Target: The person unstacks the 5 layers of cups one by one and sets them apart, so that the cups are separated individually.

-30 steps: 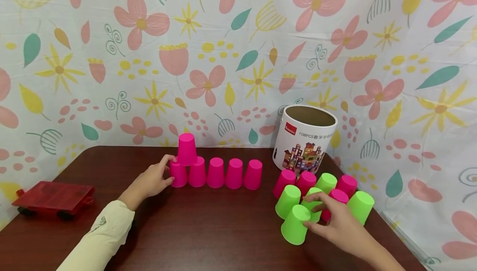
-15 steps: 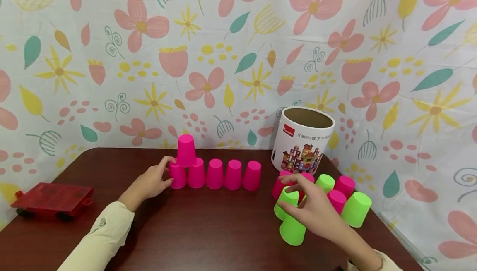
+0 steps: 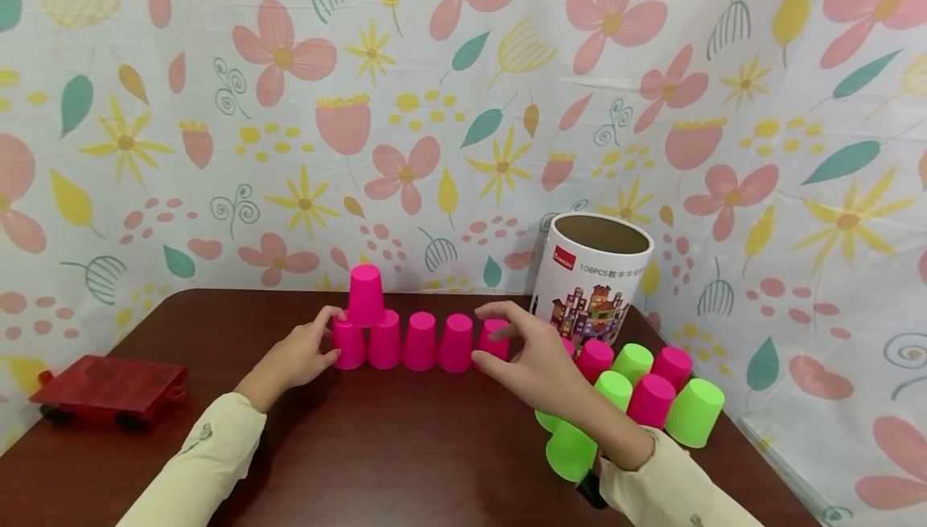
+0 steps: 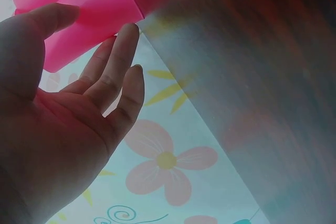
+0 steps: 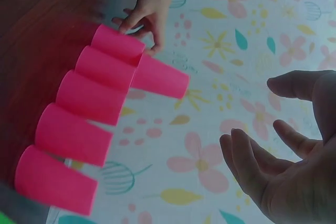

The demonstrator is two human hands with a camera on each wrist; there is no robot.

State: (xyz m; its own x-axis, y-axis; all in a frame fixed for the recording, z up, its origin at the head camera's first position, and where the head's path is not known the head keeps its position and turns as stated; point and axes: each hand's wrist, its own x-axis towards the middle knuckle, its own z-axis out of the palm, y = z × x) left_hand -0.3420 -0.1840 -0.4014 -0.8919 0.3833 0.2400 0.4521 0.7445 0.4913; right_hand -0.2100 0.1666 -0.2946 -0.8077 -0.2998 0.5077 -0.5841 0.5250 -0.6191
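Observation:
Several upside-down pink cups stand in a row on the table, with one pink cup (image 3: pixel 365 295) stacked over the two at the left end. My left hand (image 3: pixel 295 354) holds the leftmost pink cup (image 3: pixel 351 350), its thumb and fingers curved around the outer side. The left wrist view shows the thumb against the pink cup (image 4: pixel 100 11) and the other fingers stretched along it. My right hand (image 3: pixel 539 362) is raised, spread and empty. From the head it overlaps the rightmost pink cup (image 3: pixel 496 340), while the right wrist view shows space between the hand (image 5: pixel 283 161) and the row.
Mixed green cups (image 3: pixel 694 413) and pink cups (image 3: pixel 652 400) stand clustered at the right, partly behind my right forearm. A white printed bucket (image 3: pixel 611 269) stands at the back. A red toy cart (image 3: pixel 109 386) sits at the left. Flowered cloth (image 3: pixel 434 68) hangs behind the table (image 3: pixel 376 446).
My right hand has left the green cups without holding one and moved left and up toward the right end of the pink row. My left hand stays at its cup.

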